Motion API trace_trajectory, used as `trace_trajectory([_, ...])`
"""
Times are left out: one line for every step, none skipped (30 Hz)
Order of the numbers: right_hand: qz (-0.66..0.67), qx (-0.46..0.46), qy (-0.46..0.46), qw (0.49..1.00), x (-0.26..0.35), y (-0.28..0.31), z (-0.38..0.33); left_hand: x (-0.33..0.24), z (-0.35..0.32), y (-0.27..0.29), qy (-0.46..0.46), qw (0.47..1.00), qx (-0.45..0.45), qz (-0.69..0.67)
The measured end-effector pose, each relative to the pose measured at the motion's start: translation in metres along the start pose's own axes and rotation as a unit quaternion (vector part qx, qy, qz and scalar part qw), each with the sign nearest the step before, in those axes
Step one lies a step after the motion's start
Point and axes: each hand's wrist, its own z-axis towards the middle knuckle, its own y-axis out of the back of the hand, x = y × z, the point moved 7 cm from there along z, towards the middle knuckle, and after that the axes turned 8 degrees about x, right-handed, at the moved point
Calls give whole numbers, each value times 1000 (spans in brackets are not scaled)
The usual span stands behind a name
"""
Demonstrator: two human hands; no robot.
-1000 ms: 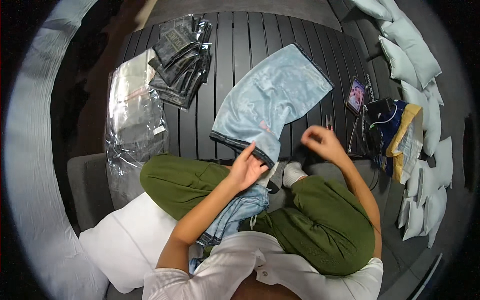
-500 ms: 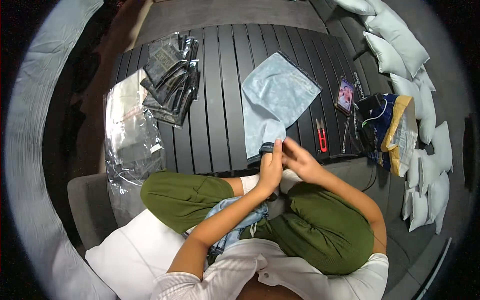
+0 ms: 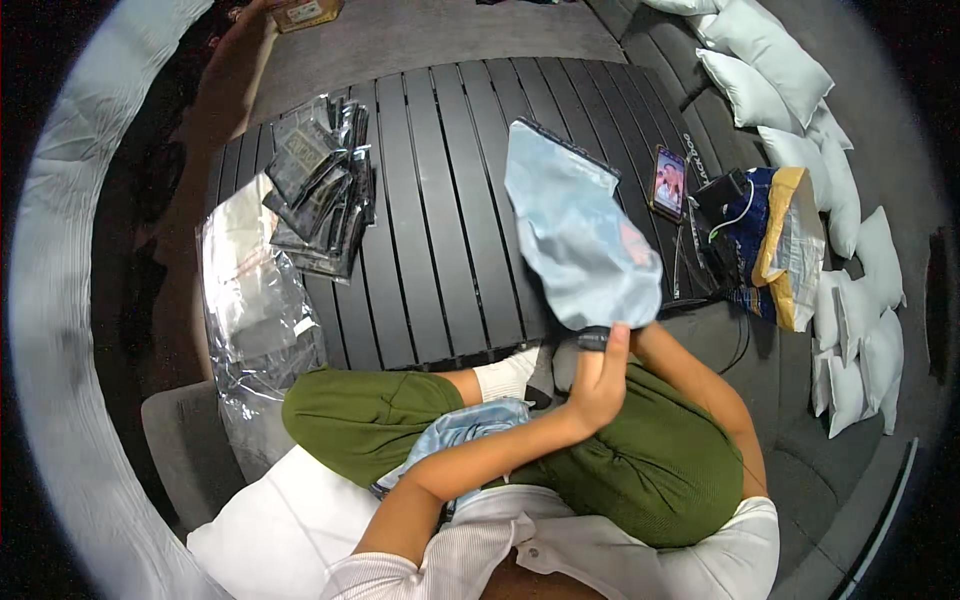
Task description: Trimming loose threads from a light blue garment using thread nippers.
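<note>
A light blue cloth piece (image 3: 580, 235), with a dark band along its far edge, hangs above the near right part of the slatted table. My left hand (image 3: 600, 390) is closed at its near end, thumb upright, pinching a dark rolled edge (image 3: 594, 338). My right hand (image 3: 650, 342) comes up behind the cloth, which hides its fingers. A pinkish patch shows on the right side of the cloth; what causes it I cannot tell. Another light blue crumpled cloth (image 3: 465, 430) lies across my lap.
On the black slatted table (image 3: 440, 220) lie a pile of dark packets in clear wrap (image 3: 320, 190) and clear plastic bags (image 3: 255, 270). To the right are a phone (image 3: 668, 183), a cable and a blue-yellow bag (image 3: 785, 245). White pillows (image 3: 770, 85) line the sofa.
The cloth has lifted off the table and swung right and nearer, covering the place of the red scissors. Both hands moved right and toward me; the right hand's fingers went behind the cloth.
</note>
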Motion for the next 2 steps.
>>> trace_trajectory([-16, -48, 12, 999, 4, 10, -5, 2, -4, -6, 9, 1000, 1, -7])
trace_trajectory([-31, -96, 25, 995, 23, 29, -21, -2, -8, -13, -1, 1000, 18, -12])
